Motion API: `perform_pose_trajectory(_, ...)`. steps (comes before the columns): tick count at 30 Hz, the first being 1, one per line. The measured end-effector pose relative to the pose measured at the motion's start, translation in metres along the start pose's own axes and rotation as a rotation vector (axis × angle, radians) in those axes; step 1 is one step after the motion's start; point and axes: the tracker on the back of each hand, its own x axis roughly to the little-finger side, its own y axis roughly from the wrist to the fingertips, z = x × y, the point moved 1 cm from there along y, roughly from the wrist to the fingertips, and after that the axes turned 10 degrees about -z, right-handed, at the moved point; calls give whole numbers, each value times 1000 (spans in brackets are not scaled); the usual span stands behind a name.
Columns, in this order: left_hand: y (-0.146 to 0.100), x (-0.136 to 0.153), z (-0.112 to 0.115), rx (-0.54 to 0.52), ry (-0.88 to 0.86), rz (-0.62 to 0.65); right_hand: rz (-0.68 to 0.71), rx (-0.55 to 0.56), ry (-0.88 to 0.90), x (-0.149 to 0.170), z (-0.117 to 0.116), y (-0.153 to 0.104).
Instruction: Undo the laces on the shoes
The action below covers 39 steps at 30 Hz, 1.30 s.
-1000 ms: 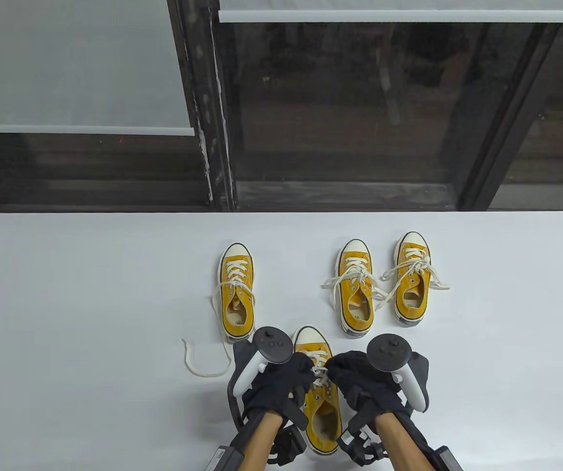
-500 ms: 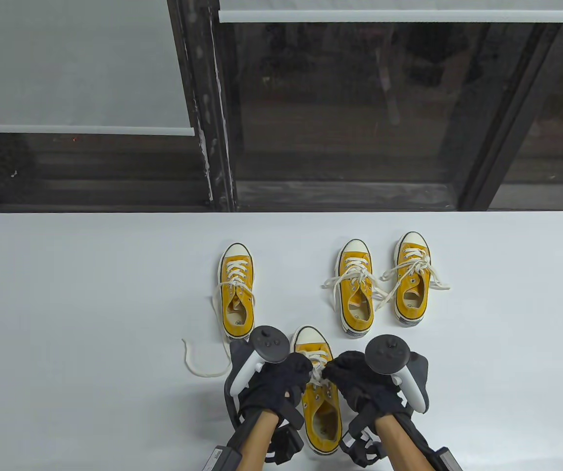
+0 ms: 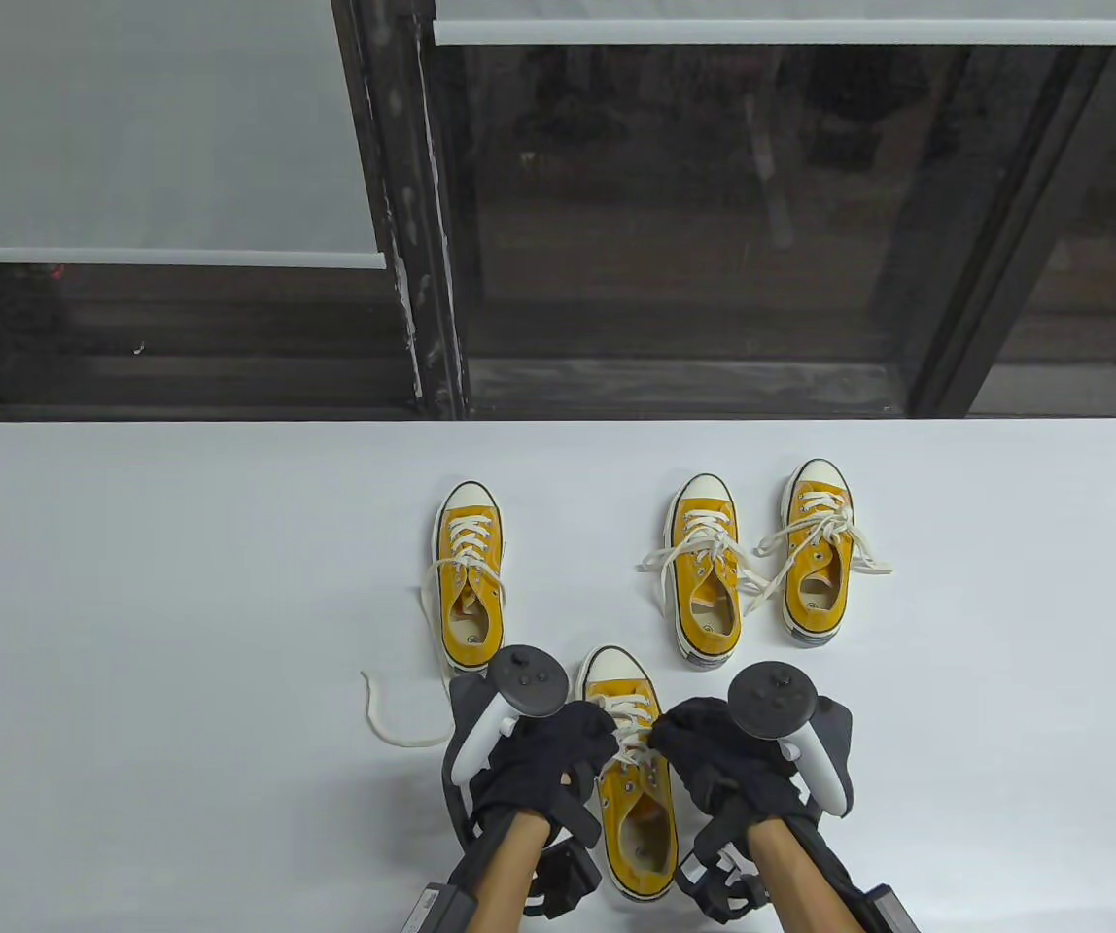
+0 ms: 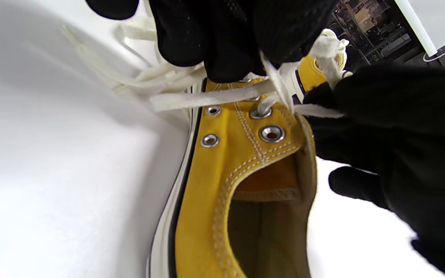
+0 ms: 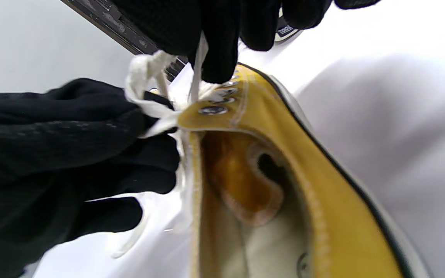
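A yellow low-top sneaker (image 3: 634, 789) with white laces (image 3: 630, 737) stands at the table's near edge, toe pointing away. My left hand (image 3: 573, 743) is at its left and my right hand (image 3: 689, 743) at its right, meeting over the laces. In the left wrist view my left hand's fingers (image 4: 222, 42) pinch a lace strand (image 4: 211, 98) above the top eyelets. In the right wrist view my right hand's fingers (image 5: 211, 46) pinch a lace strand (image 5: 197, 73) running up from the knot area (image 5: 157, 100). The knot itself is mostly hidden by the gloves.
Three more yellow sneakers stand farther back: one on the left (image 3: 469, 578) with a long loose lace (image 3: 393, 714) trailing on the table, and a pair on the right (image 3: 706, 573) (image 3: 817, 554) with laces spread out. The white table (image 3: 130, 583) ends at a dark window wall.
Both hands stayed over the near sneaker's laces. The left hand shifted slightly left and down, and a little more lace shows between the hands.
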Motion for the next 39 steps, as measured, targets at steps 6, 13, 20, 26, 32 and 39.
perform_pose_trajectory(6,-4,-9,3,-9,53,38,49,-62,-27,-3,-5,1)
perform_pose_trajectory(13,-6,-1,-2,-141,79,-83,0,304,-285,-9,-2,-10)
perform_pose_trajectory(20,-9,-11,-2,-126,79,-10,41,120,-160,-8,-2,-5)
perform_pose_trajectory(26,-6,-10,2,-120,108,-38,42,325,-267,-12,2,-15)
perform_pose_trajectory(32,-4,-1,0,-161,94,-111,-29,424,-280,-6,8,-13)
perform_pose_trajectory(39,-7,8,-10,-198,16,-143,-56,426,-153,3,26,-12)
